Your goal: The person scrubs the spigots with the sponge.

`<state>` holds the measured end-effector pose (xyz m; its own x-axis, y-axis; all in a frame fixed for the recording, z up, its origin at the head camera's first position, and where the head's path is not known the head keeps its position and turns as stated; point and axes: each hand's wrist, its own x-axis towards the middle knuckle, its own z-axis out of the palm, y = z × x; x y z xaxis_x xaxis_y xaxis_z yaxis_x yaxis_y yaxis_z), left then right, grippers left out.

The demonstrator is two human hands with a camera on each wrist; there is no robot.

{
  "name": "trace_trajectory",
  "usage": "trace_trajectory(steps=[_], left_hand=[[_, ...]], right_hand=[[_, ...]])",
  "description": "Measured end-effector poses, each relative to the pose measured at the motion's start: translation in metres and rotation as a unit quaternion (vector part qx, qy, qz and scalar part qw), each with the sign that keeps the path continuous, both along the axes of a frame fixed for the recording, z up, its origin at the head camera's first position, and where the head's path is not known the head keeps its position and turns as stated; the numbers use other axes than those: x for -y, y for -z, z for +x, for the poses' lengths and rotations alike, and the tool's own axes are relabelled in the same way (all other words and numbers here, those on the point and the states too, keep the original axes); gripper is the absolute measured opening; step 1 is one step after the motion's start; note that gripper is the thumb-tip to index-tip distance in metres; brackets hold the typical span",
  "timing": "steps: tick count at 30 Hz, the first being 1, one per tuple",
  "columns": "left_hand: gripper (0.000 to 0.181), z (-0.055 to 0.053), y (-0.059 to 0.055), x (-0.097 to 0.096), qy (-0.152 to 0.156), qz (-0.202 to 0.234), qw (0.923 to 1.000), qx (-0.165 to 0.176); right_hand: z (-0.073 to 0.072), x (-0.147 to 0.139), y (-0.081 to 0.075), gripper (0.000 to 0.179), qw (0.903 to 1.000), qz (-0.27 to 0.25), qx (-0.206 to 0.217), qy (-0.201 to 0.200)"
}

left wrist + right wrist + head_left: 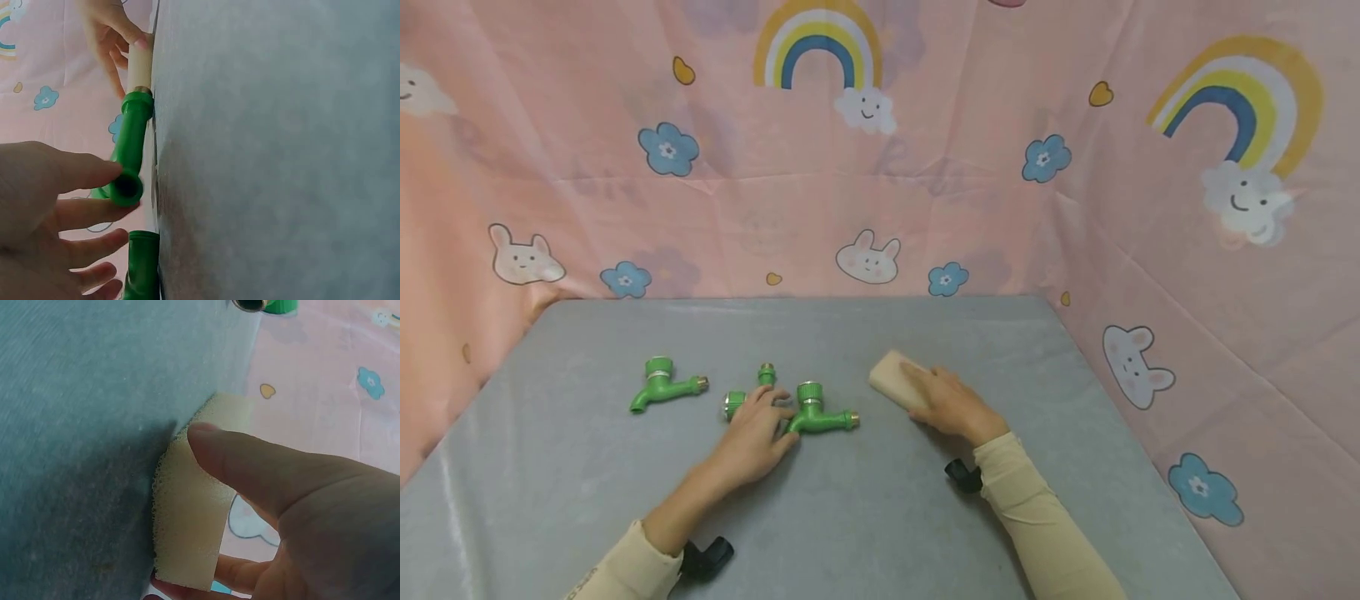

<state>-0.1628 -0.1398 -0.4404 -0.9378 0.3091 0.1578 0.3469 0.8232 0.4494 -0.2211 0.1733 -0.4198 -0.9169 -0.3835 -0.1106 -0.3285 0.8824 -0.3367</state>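
My left hand (751, 442) is at a green plastic tap (823, 422) in the middle of the table, thumb and index finger pinching the end of its spout (128, 189). A second green tap (734, 405) lies partly hidden behind that hand, close under the other fingers, which are spread. Farther left rests a third green tap (662, 389), apart from both hands. With my right hand (953, 405) I grip a cream sponge block (891, 379) lying low at the table surface. In the right wrist view the thumb presses one side of the sponge (194, 519), fingers on the other.
Grey cloth covers the table (865, 517). Pink curtain (940, 225) with rainbows, rabbits and flowers hangs along the back and right edges. Black wrist mounts (707, 558) stick out below both sleeves (1045, 517).
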Motion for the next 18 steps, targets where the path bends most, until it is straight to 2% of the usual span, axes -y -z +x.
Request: trace_trajectory(steps=[3, 7, 12, 16, 18], left_hand=[[0.033, -0.001, -0.002, -0.001, -0.017, 0.027, 0.9995, 0.001], [0.035, -0.002, -0.005, -0.002, -0.030, 0.061, 0.9975, 0.022], [0.035, -0.005, -0.009, -0.001, -0.036, 0.126, 0.9905, 0.042], [0.033, -0.007, -0.010, 0.001, -0.037, 0.186, 0.9785, 0.082], [0.033, -0.008, -0.012, 0.003, -0.042, 0.226, 0.9659, 0.119]], right_hand=[[0.000, 0.001, -0.001, 0.075, 1.0000, -0.002, 0.001, 0.004], [0.002, 0.002, -0.001, 0.075, 0.9999, -0.012, 0.000, 0.005], [0.004, 0.005, -0.004, 0.073, 0.9985, -0.044, -0.027, -0.018], [0.007, 0.011, -0.010, 0.073, 0.9955, -0.077, -0.045, -0.032], [0.008, 0.016, -0.013, 0.074, 0.9929, -0.097, -0.054, -0.042]])
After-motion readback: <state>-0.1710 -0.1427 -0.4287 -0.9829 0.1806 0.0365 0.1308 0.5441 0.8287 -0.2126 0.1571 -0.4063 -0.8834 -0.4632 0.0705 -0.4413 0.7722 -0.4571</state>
